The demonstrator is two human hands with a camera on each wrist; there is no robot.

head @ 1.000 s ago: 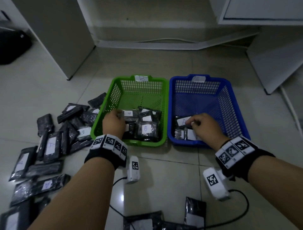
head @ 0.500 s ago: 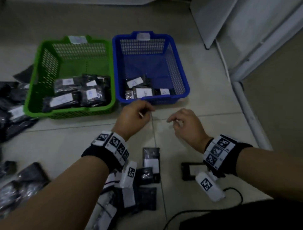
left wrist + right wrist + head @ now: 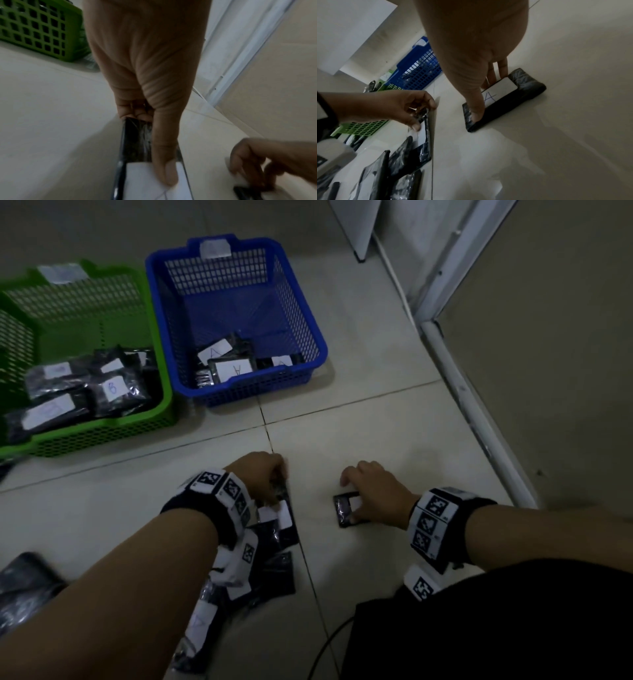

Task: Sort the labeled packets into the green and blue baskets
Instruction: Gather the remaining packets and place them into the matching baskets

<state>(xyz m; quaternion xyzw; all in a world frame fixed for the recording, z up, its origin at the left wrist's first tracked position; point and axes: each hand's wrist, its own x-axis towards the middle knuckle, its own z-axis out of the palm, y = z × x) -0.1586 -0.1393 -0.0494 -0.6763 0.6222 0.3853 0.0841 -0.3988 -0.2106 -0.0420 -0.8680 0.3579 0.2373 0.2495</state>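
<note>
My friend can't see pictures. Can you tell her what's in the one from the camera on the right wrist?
The right hand grips a black packet labeled A on the pale tiled floor. Beside it, the left hand lifts another packet by its edge from a small pile. Behind stand the blue basket and the green basket.

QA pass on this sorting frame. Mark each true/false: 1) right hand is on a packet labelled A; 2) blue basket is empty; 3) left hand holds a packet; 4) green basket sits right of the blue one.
1) True: the right hand grips the A packet on the floor.
2) False: the blue basket holds A-labelled packets.
3) True: the left hand pinches a packet.
4) False: in the head view, the green basket sits left of the blue one.
</note>
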